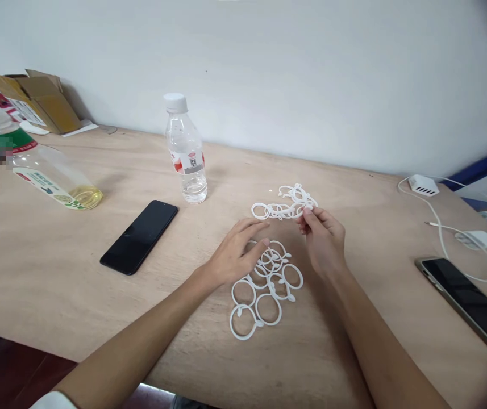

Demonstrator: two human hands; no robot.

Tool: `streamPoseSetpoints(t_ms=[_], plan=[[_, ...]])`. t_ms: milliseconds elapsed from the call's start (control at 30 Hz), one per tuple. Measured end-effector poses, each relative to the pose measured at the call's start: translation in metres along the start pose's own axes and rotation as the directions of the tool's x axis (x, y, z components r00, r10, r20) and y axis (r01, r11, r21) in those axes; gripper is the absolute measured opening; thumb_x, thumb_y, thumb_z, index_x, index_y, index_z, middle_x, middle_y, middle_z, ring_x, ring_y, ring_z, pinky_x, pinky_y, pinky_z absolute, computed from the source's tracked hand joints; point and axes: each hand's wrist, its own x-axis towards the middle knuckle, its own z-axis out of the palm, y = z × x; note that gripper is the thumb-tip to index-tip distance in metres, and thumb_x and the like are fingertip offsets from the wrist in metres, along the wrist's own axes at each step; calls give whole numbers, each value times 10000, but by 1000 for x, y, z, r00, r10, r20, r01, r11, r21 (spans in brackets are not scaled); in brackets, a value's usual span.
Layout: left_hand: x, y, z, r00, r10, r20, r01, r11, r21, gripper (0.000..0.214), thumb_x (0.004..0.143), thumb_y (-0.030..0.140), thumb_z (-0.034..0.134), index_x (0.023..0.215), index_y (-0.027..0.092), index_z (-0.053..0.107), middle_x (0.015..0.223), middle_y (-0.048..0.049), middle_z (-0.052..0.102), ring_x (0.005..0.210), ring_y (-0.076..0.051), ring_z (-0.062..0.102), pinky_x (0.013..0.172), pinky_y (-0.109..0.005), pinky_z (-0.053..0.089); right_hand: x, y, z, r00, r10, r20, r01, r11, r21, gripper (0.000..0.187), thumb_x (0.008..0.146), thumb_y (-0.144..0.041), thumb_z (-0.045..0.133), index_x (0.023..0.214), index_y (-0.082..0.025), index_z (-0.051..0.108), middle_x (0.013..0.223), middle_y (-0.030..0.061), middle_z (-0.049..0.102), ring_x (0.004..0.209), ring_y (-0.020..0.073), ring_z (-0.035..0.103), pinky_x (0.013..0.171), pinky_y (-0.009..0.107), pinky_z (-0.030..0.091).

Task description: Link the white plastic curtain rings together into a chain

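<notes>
Nearest to the camera are two forearms [145, 335], the left one with a white sleeve [55, 401]. The right hand [326, 236] has its thumb and forefinger closed on the right end of the far group of white rings [286, 214]. The left hand [234, 253], fingers loosely spread, is over the far left part of the near group of white rings [269, 295]; I cannot tell if it presses them. Around them on the wooden table [200, 352], a water bottle [192, 165] and a black smartphone [140, 237] are at left, a second smartphone [469, 301] at right; farther left are a bottle with yellow liquid [55, 173] and a cardboard box [55, 108]
</notes>
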Motion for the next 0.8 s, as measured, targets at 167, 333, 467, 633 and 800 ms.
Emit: streamPoseSetpoints(t_ms=[167,333,467,633,800], plan=[[-2,0,2,997,-42,-59,38,997,-69,622,843,372,643,1400,215,414,1249,-127,595,1073,-242,597,955,-425,483,-24,-15,4,954,172,246,-207,971,123,234,669,-391,783,746,-187,698,671,-5,622,620,100,525,569,222,416],[-3,-2,4,993,-64,-103,55,995,-86,629,800,371,697,1360,197,470,1244,-127,616,1077,-246,610,945,-406,489,-43,-14,12,875,221,430,-289,952,98,209,740,-401,740,811,-207,707,665,-19,626,602,97,547,564,217,439],[-1,-3,3,993,-33,-112,23,996,-83,505,804,319,696,1273,198,553,1174,-99,656,1020,-224,632,908,-365,506,-43,-11,13,878,214,428,-257,965,44,237,763,-410,714,879,-204,718,719,-5,658,633,115,582,589,234,473],[-1,-2,2,990,-35,-140,23,996,-83,476,787,308,717,1223,172,583,1085,-95,681,898,-195,647,836,-331,524,-42,-14,9,938,147,315,-122,988,-97,299,721,-433,741,886,-185,717,746,15,689,669,146,625,619,269,511],[-1,1,0,991,18,-135,-31,996,-90,426,802,309,695,1192,170,595,1039,-93,681,954,-218,633,886,-355,499,-39,-14,7,946,-15,324,69,985,-157,316,774,-407,696,1041,-241,724,980,40,742,844,190,679,753,339,549]])
